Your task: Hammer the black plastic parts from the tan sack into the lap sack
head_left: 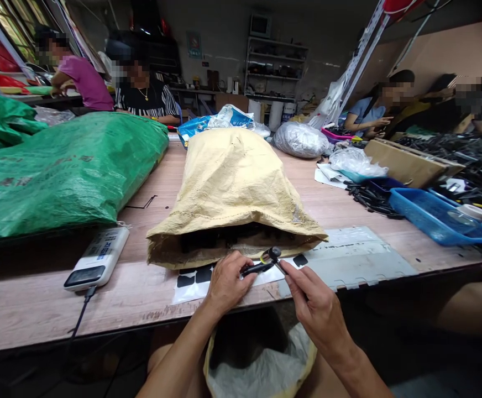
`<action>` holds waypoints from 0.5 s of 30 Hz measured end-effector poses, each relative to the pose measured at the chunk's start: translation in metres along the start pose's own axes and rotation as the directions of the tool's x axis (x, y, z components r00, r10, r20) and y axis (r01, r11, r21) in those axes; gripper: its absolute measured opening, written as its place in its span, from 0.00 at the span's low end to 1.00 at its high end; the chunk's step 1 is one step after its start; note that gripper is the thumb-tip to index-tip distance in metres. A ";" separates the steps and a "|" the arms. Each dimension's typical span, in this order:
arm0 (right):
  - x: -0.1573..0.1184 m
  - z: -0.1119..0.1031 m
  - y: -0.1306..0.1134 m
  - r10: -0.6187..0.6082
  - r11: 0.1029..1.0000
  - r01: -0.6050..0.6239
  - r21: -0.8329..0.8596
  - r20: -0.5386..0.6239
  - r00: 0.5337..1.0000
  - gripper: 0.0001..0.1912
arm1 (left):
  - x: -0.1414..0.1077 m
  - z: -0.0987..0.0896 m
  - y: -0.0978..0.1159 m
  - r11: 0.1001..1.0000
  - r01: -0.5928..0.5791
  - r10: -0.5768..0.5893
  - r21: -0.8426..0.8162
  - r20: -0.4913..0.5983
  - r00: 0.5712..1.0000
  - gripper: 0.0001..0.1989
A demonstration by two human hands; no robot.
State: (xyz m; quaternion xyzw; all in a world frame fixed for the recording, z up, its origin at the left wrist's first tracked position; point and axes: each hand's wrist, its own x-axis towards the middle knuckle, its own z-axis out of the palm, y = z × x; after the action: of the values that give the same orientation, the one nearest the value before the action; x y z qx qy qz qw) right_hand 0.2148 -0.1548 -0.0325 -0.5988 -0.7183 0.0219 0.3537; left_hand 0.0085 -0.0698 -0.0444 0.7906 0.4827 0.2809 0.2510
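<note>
My left hand point(229, 281) is closed on a slim black part point(257, 268) near the table's front edge. To its right, my right hand point(312, 296) pinches the thin dark handle of a small tool with a round black head point(274, 253), which sits right by the black part. A white sheet with black patches point(189, 284) lies beneath my left hand. Just behind both hands, the cream woven sack point(232, 177) lies with its mouth towards me and dark items inside. Below the table edge, another open sack point(261, 376) stands between my legs.
A green sack point(67, 171) covers the table's left, with a white power bank point(100, 260) and its cable before it. On the right are a grey sheet point(361, 257), a blue tray point(427, 215) and heaped black parts point(473, 166). Several people sit around the far sides.
</note>
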 end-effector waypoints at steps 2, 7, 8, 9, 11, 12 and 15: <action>0.000 0.001 -0.003 0.005 0.998 -0.003 -0.061 0.044 0.999 0.21 | 0.000 0.000 0.000 1.000 0.000 0.000 -0.002 -0.004 1.000 0.07; 0.003 0.003 -0.011 0.007 0.998 -0.003 -0.067 0.053 0.999 0.21 | 0.000 0.001 0.000 1.000 0.004 -0.004 -0.010 0.002 1.000 0.07; 0.004 0.003 -0.013 -0.005 0.999 0.006 -0.052 0.032 0.999 0.21 | 0.000 0.000 0.000 1.000 0.000 0.000 -0.007 0.003 1.000 0.06; 0.004 0.004 -0.015 -0.018 0.999 0.019 -0.042 0.018 1.000 0.21 | 0.000 0.000 0.000 1.000 -0.004 0.004 -0.004 0.002 1.000 0.05; 0.004 0.006 -0.019 -0.042 0.998 0.044 -0.048 0.032 0.999 0.21 | -0.001 0.000 0.001 1.000 -0.010 0.011 0.005 -0.008 1.000 0.04; 0.004 0.007 -0.020 -0.046 0.997 0.050 -0.061 0.055 0.997 0.21 | -0.001 -0.001 0.001 1.000 -0.013 0.013 0.010 -0.014 1.000 0.03; 0.005 0.008 -0.017 -0.025 0.998 0.031 -0.059 0.095 0.995 0.20 | -0.001 -0.001 0.001 1.000 -0.018 0.019 0.010 -0.019 1.000 0.05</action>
State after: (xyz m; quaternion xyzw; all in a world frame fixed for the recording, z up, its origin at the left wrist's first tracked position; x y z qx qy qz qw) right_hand 0.1960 -0.1518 -0.0278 -0.5974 -0.7429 0.0235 0.3012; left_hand 0.0081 -0.0710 -0.0429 0.7936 0.4791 0.2883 0.2398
